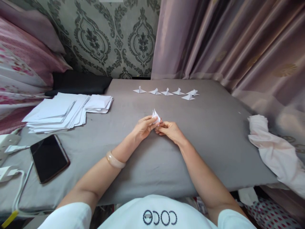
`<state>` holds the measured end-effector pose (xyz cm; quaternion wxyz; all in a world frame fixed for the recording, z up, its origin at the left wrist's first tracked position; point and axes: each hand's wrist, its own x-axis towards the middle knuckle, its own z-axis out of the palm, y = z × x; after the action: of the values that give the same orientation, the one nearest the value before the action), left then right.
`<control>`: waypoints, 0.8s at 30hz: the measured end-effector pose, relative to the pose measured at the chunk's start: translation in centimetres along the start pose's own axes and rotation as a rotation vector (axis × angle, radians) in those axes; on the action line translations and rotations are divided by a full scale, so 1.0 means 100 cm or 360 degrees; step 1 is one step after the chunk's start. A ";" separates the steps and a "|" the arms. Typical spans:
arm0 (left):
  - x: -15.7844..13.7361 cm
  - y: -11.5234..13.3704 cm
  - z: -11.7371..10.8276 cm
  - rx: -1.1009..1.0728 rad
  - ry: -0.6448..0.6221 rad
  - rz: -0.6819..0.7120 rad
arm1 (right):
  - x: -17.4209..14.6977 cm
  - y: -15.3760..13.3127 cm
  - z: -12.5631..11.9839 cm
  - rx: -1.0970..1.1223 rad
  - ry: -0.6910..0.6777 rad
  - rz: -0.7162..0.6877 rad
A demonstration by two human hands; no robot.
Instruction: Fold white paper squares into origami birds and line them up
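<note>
A small piece of folded white paper, with two pointed tips sticking up, is held over the middle of the table. My left hand pinches it from the left, thumb across its front. From the right, the fingertips of my right hand close on its lower edge. Part of the paper is hidden behind my fingers. Beyond my hands, several finished-looking folded paper figures with spread wings stand in a row, one of them slightly nearer to me.
At the left lie stacks of white paper sheets and smaller paper squares. A phone with a cable rests near a power strip. A black folded item lies at the back left, and bunched pale cloth at the right edge.
</note>
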<state>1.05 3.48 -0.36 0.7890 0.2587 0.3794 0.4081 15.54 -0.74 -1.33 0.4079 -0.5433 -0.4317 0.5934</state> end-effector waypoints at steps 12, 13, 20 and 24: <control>-0.014 -0.012 0.007 0.0500 -0.0178 0.0497 | -0.011 -0.020 -0.007 -0.0131 0.0420 -0.0675; -0.014 -0.012 0.007 0.0509 -0.0179 0.0490 | -0.012 -0.020 -0.006 -0.0143 0.0391 -0.0691; -0.013 -0.012 0.006 0.0580 -0.0212 0.0444 | -0.011 -0.014 -0.002 -0.0063 0.0354 -0.0702; -0.014 -0.010 0.006 0.0607 -0.0248 0.0426 | -0.012 -0.017 -0.003 -0.0055 0.0358 -0.0662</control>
<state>1.46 1.66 -0.18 0.6916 0.4818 0.3500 0.4088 15.94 -1.42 0.62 0.5575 -0.5123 -0.4963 0.4248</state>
